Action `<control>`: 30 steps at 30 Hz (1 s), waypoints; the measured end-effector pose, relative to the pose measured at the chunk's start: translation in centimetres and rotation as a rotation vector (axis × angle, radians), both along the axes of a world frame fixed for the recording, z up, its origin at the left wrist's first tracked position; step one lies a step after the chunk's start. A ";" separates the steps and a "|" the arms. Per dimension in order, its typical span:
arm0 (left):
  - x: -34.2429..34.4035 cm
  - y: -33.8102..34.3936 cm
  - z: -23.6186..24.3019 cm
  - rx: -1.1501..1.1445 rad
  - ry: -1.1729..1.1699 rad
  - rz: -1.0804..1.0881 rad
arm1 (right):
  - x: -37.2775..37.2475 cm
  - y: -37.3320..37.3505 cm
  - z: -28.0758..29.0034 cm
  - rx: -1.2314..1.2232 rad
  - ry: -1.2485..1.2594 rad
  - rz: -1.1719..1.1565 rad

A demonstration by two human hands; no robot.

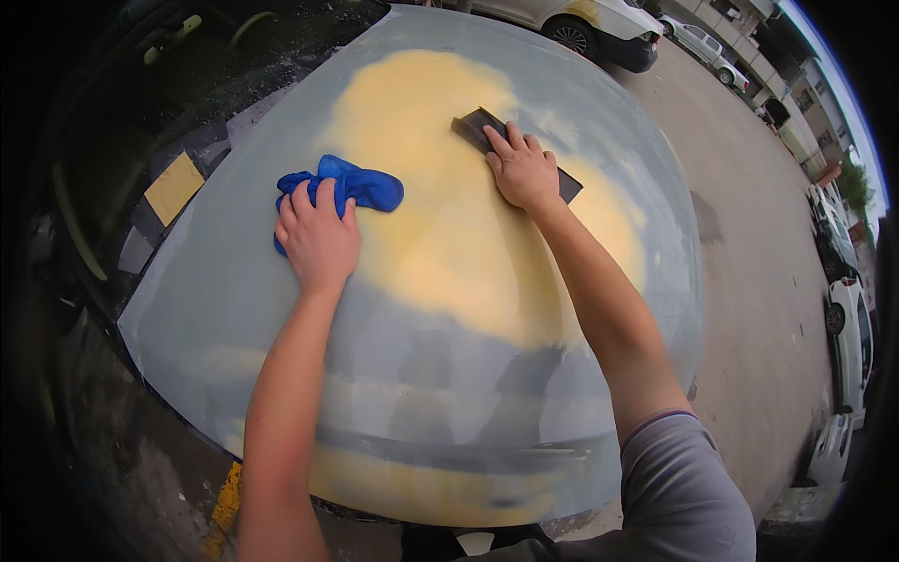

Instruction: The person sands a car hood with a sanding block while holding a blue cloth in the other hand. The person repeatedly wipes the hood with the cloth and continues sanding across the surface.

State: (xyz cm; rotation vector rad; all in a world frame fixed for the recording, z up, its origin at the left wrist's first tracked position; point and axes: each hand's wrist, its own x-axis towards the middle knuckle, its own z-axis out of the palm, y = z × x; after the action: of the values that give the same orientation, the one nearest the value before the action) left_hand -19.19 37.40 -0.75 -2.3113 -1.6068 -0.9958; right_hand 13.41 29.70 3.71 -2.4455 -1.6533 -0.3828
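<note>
A car hood (pixel 201 300), coated in dull grey with a wide pale-yellow patch (pixel 412 89), stretches out in front of me. On its left side my left hand (pixel 320 239) grips a crumpled blue cloth (pixel 373 190) against the surface, at the patch's left edge. Farther right, my right hand (pixel 524 170) is closed over a long black sanding block (pixel 473 128) laid slantwise across the yellow area. The block's middle and underside are hidden by the hand. Both arms reach forward over the hood.
A yellow sheet of sandpaper (pixel 175 188) lies with dark grey pieces (pixel 136 250) at the windshield's base on the left. Beyond the hood stands a white car (pixel 613 33). More parked cars (pixel 850 337) line the far right of the concrete ground (pixel 749 281).
</note>
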 end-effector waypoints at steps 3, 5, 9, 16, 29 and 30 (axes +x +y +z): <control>-4.1 0.1 -1.1 -0.036 0.060 0.075 | -9.3 -10.7 -2.1 0.056 0.022 0.251; -4.3 0.5 -0.7 -0.045 0.069 0.097 | -12.0 -17.9 -2.1 0.036 0.019 0.318; -4.4 0.4 -0.3 -0.061 0.072 0.096 | -6.8 -10.7 -0.8 0.008 0.006 0.279; -0.1 -0.4 0.2 -0.065 0.021 0.009 | 2.9 -2.0 0.2 0.001 0.021 -0.056; 0.5 0.0 0.3 -0.046 0.017 0.004 | 8.2 -3.1 2.4 -0.054 0.035 -0.107; 0.3 0.2 0.5 -0.037 0.019 0.019 | 7.8 -3.1 1.9 -0.029 0.017 -0.077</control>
State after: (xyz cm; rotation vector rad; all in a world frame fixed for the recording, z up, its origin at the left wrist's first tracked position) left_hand -18.87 37.55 -0.25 -2.3172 -1.6502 -0.9458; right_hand 21.24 26.59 5.63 -2.5317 -1.5724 -0.3503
